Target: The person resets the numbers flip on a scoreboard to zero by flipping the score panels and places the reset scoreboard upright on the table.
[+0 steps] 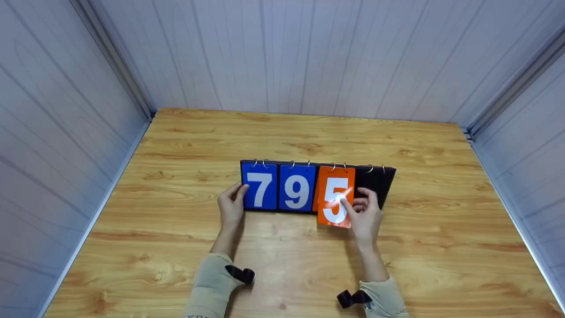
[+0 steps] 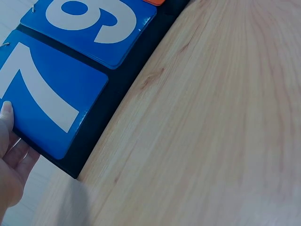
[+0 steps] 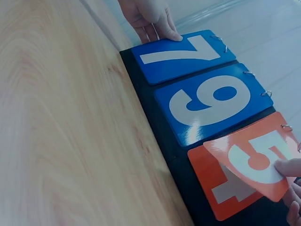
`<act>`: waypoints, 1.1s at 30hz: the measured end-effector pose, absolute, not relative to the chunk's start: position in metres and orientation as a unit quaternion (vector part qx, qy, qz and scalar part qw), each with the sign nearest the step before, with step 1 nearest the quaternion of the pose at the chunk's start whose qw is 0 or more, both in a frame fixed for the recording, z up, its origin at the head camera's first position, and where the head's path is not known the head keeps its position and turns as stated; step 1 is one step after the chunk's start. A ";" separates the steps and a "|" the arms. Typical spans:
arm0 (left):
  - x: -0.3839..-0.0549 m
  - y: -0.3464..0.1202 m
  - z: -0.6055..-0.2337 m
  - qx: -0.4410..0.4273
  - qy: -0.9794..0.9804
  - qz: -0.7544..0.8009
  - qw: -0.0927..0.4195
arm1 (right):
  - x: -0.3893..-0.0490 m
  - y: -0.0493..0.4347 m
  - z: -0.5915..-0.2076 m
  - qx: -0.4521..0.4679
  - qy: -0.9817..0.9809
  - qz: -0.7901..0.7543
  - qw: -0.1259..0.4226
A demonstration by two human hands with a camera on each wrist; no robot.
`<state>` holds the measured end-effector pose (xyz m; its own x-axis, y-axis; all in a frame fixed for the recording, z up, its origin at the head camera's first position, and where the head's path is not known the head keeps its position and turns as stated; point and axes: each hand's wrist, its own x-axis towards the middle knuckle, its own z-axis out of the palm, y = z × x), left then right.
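Note:
A black flip scoreboard (image 1: 374, 177) stands tilted on the wooden table, with number cards hung on metal rings along its top. My left hand (image 1: 230, 208) grips its left edge, thumb on the front beside the blue 7 card (image 1: 259, 187) and fingers behind. A blue 9 card (image 1: 296, 187) hangs next to it. With thumb and fingers, my right hand (image 1: 367, 221) pinches the orange 5 card (image 1: 334, 187), which is lifted away from the board. Beneath it, in the right wrist view, lies another orange card (image 3: 225, 187) with a partly covered white figure.
The wooden table (image 1: 176, 198) runs up to pale panelled walls (image 1: 287, 57) at the back and both sides. On the board's right end, two rings (image 1: 371, 168) hang over bare black backing. Black straps with small devices (image 1: 240, 274) sit on both wrists.

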<state>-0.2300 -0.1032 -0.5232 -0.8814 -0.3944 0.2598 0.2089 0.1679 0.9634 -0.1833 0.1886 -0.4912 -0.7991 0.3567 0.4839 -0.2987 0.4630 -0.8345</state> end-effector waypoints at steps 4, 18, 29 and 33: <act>-0.229 -0.104 -0.523 0.064 -0.729 -0.639 0.237 | -0.177 0.189 -0.485 0.033 -0.777 0.548 0.309; -0.230 -0.104 -0.524 0.072 -0.728 -0.643 0.226 | -0.166 0.208 -0.445 0.113 -0.690 0.682 0.215; -0.225 -0.102 -0.515 0.049 -0.721 -0.649 0.238 | -0.185 0.212 -0.420 0.200 -0.669 0.672 0.245; -0.215 -0.099 -0.498 0.033 -0.725 -0.644 0.243 | -0.192 0.205 -0.400 0.197 -0.684 0.634 0.302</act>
